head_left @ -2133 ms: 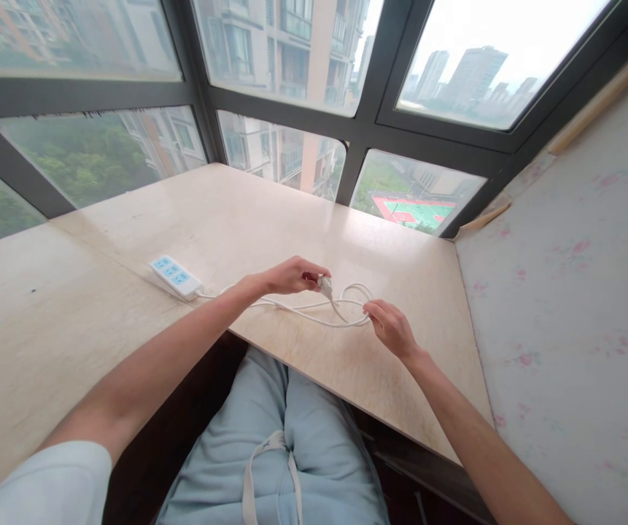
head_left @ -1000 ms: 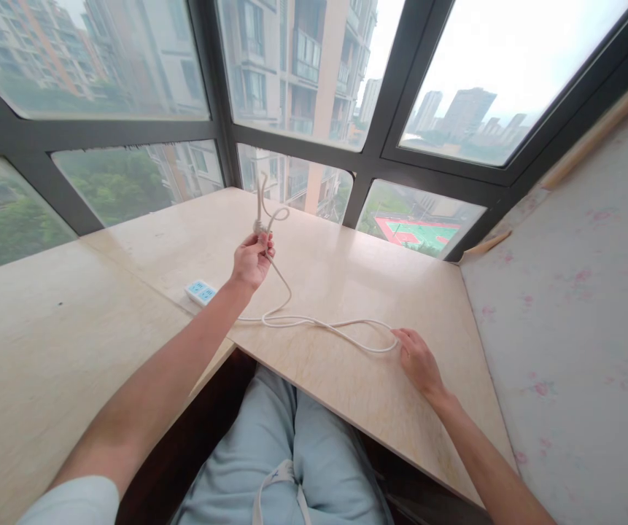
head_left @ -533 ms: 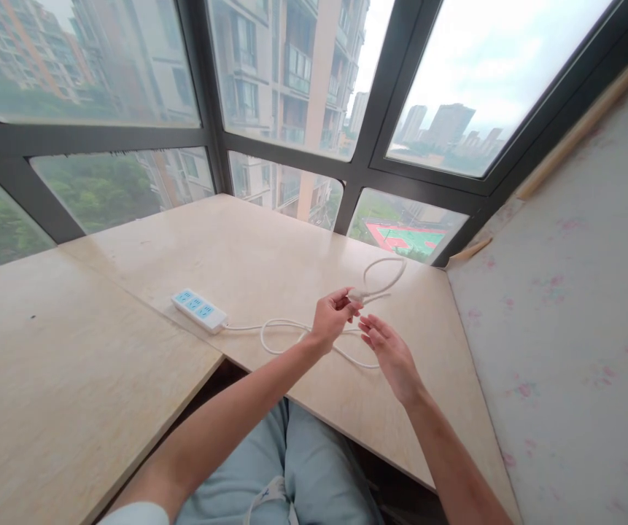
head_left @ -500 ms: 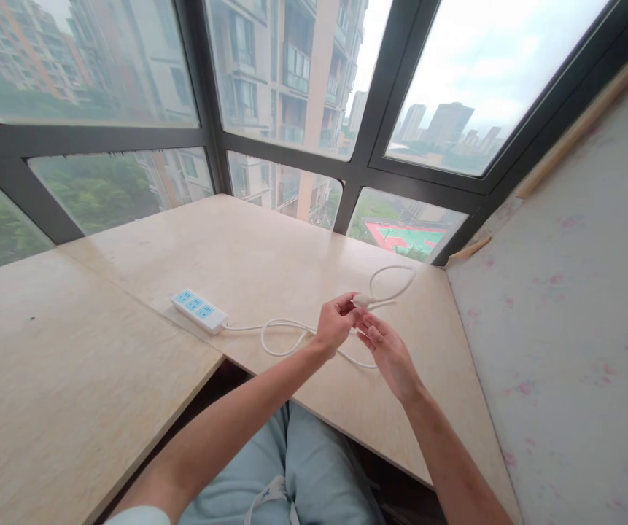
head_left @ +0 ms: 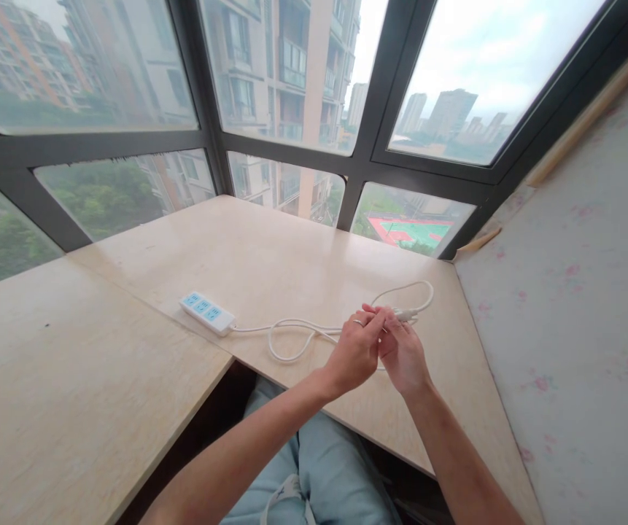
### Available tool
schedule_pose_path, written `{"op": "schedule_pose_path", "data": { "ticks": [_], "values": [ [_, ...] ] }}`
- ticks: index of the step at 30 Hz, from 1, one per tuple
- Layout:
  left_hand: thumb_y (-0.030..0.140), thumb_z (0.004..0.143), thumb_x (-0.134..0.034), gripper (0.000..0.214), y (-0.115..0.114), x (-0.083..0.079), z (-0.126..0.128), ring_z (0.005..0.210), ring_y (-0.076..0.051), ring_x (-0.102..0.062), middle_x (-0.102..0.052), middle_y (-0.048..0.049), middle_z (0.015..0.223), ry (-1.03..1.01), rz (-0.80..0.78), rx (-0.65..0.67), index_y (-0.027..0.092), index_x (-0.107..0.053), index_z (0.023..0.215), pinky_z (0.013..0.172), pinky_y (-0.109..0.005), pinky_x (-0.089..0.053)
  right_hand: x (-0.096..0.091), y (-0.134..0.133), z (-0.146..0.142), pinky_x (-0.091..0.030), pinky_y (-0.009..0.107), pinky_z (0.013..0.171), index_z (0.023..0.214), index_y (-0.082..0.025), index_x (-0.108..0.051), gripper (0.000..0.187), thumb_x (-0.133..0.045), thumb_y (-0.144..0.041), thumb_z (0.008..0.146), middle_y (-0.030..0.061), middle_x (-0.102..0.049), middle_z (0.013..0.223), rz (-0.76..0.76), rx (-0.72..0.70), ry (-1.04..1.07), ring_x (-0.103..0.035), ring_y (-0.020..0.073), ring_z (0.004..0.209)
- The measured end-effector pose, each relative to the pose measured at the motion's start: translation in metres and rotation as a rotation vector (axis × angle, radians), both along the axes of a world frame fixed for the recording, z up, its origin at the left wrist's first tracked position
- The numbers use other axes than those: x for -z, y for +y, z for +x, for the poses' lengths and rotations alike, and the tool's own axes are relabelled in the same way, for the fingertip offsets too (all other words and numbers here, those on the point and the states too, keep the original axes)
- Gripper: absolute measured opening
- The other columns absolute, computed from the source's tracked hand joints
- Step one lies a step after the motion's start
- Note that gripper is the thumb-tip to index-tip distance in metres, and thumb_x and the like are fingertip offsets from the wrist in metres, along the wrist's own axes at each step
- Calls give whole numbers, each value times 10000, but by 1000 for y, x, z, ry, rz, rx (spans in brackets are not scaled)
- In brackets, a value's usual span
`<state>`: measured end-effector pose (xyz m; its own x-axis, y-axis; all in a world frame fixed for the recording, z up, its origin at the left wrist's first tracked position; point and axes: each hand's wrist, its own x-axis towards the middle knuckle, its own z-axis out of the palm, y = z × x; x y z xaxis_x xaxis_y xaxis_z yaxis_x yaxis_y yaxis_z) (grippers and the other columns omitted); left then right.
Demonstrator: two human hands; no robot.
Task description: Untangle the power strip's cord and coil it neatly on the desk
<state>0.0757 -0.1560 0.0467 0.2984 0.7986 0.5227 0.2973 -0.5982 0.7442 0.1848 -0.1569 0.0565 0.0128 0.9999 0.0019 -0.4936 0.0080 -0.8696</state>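
A white power strip (head_left: pixel 207 313) with blue socket faces lies on the tabletop, left of both hands. From its end a white cord (head_left: pixel 286 359) runs right in loose loops and passes behind my fingers. The cord's white plug (head_left: pixel 405 315) sticks out past the fingertips of my right hand (head_left: pixel 405 361), which is closed on it. My left hand (head_left: pixel 353 356), with a ring on one finger, is closed and pressed against the right fingers. What lies between its fingertips is hidden. Another cord loop (head_left: pixel 431 292) curves beyond the plug.
The beige tabletop (head_left: pixel 144 364) has a cut-out corner at its front edge, above my legs (head_left: pixel 324 459). Dark window frames (head_left: pixel 281 149) border the back. A wall with floral paper (head_left: pixel 576 350) rises along the right side.
Both hands have moved a little right and closed together. The plug now shows at the right fingertips, where before it stood at the left hand's fingers. The view has shifted slightly.
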Motion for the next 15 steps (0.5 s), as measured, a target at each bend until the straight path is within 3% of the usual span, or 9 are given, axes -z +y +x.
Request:
{"op": "schedule_pose_path", "data": {
  "ticks": [4,7,9,11,15],
  "values": [
    [110,842,-491,593,-11,4,-4,1294,-323,-415,-474,-184,1358,175,91,-63,283,-473,1409,1049,-540,-357,-11,8,5,-546,401,863,810,-236,-631,237,-661,-469,837,25,-734,986,11,32,13,-676,214,983],
    [140,855,-513,515,-7,11,-32,1356,-318,-353,-416,-160,1428,241,167,-69,301,-530,1344,1063,-538,-327,-29,15,20,-561,364,758,764,-244,-586,234,-662,-453,835,-23,-685,779,76,24,-3,-675,169,781],
    [148,876,-494,447,5,20,-64,1332,-300,-395,-459,-155,1398,240,180,-174,264,-553,1304,1060,-519,-333,-46,21,33,-524,287,591,760,-245,-571,225,-671,-435,828,-56,-574,629,111,9,-28,-575,113,558],
    [140,881,-475,421,21,33,-99,1300,-285,-440,-520,-152,1343,275,120,-303,224,-554,1286,1052,-505,-348,-65,28,48,-405,233,441,767,-244,-561,213,-669,-416,827,-82,-432,540,126,-2,-70,-399,76,414],
    [282,907,-518,368,47,60,-156,1180,-291,-556,-615,-161,1247,555,-93,-191,159,-578,1248,991,-475,-427,-93,47,81,-199,220,357,765,-231,-542,224,-663,-413,812,-104,-281,502,70,-22,-164,-171,60,368]
  ]
}}
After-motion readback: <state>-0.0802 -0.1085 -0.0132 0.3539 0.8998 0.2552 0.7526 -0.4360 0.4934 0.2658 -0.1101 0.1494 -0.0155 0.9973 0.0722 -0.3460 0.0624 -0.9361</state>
